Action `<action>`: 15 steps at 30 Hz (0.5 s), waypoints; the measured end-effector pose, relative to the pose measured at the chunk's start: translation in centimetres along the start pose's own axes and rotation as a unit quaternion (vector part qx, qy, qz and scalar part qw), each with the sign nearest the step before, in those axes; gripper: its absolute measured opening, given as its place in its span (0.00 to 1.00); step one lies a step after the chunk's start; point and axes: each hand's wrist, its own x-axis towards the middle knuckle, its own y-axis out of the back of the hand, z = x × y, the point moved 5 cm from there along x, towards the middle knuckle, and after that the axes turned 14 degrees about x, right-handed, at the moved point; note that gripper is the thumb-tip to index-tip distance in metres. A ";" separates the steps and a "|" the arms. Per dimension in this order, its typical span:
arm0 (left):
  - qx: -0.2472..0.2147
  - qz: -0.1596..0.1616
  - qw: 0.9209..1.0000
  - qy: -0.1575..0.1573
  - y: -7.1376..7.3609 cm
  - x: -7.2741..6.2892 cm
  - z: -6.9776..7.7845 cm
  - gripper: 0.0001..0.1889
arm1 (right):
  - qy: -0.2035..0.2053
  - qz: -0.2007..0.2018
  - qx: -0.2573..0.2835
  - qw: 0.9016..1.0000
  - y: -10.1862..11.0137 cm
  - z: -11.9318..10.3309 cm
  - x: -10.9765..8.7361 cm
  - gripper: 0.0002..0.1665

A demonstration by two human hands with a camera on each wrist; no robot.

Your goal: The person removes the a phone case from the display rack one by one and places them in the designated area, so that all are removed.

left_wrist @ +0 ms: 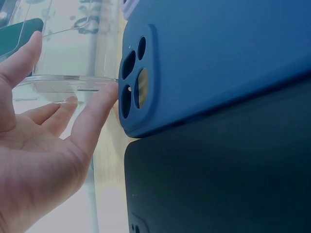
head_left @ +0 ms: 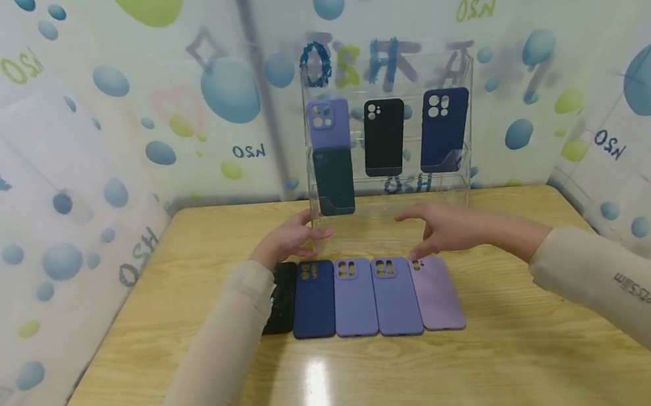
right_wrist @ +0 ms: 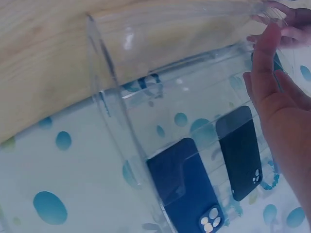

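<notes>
Wooden table (head_left: 526, 354). Left hand (head_left: 289, 238) loose-fingered, touching near-left of clear rack (head_left: 356, 140); right hand (head_left: 453, 225) spread, empty. Seemingly steadying rack; next likely calls for pinching pink phone case (head_left: 439, 297).

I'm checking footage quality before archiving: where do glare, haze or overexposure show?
Head: a white glare streak on the table; left wrist: washed-out whites beside the left hand; right wrist: a hazy, bluish cast, with small highlights on the clear rack.
</notes>
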 end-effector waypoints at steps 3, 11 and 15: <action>-0.003 0.002 1.000 -0.001 0.0 0.0 0.0 0.48 | 0.005 -0.002 -0.005 1.000 0.2 -0.9 0.7 0.50; -0.004 0.001 1.000 0.002 -0.2 -0.1 0.2 0.48 | 0.019 -0.002 -0.015 1.000 0.4 -2.8 2.5 0.49; -0.008 0.001 1.000 0.002 -0.1 0.0 0.1 0.48 | 0.029 0.018 -0.020 0.999 1.0 -3.7 3.5 0.50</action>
